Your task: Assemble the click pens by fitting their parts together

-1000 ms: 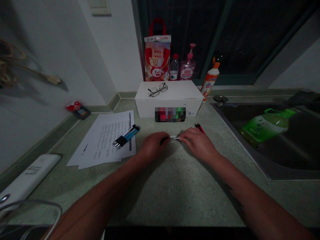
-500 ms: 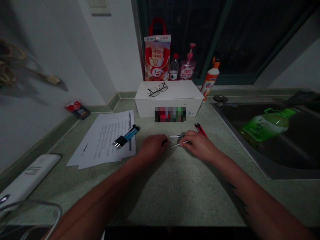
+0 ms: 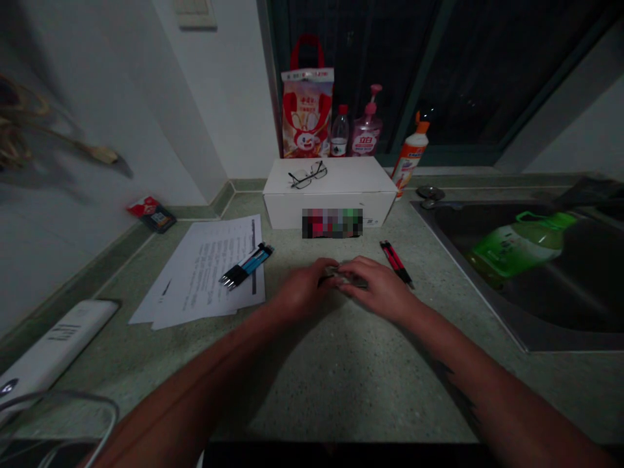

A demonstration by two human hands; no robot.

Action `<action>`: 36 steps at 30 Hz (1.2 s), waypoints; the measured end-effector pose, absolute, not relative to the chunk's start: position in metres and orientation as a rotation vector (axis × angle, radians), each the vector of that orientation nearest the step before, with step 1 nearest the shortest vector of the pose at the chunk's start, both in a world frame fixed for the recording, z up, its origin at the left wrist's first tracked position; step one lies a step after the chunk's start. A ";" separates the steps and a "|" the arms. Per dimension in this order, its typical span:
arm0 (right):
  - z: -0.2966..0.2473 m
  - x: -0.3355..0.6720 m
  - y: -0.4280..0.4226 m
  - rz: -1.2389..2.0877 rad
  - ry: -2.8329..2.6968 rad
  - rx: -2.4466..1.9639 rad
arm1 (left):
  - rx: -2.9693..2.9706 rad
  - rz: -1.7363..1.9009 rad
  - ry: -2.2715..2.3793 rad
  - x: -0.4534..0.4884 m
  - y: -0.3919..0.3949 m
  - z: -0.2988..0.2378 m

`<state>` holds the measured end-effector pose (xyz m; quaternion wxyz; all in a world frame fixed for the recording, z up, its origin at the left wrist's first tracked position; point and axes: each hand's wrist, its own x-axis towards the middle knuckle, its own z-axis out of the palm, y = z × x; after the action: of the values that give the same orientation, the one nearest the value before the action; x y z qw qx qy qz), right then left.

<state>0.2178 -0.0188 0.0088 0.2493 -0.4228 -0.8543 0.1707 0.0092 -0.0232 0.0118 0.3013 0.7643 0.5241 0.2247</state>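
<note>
Countertop | box (glasses atop) beyond | left hand, right hand: pinched around pen parts

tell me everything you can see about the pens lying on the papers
The pens lie flat, side by side, in a small group, with blue, black and pale bodies that look like plastic. Silvery pointed tips face the near left; the dark far ends jut past the right edge of the printed sheets beneath. No hand touches them; the left hand is nearest, off to their right. Their exact number is hard to tell.
</note>
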 end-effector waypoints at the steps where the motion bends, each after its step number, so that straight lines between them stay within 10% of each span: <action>1: 0.009 0.215 -0.021 0.504 -2.326 -1.106 | 2.010 0.607 1.328 0.010 -0.025 0.013; 36: 0.004 0.214 -0.012 0.886 -1.826 -1.267 | 1.668 1.125 1.319 0.007 -0.015 0.009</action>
<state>0.2142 -0.0122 0.0040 0.3657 -0.4928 -0.7104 0.3446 0.0065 -0.0150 0.0095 0.3599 0.6469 0.5115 0.4363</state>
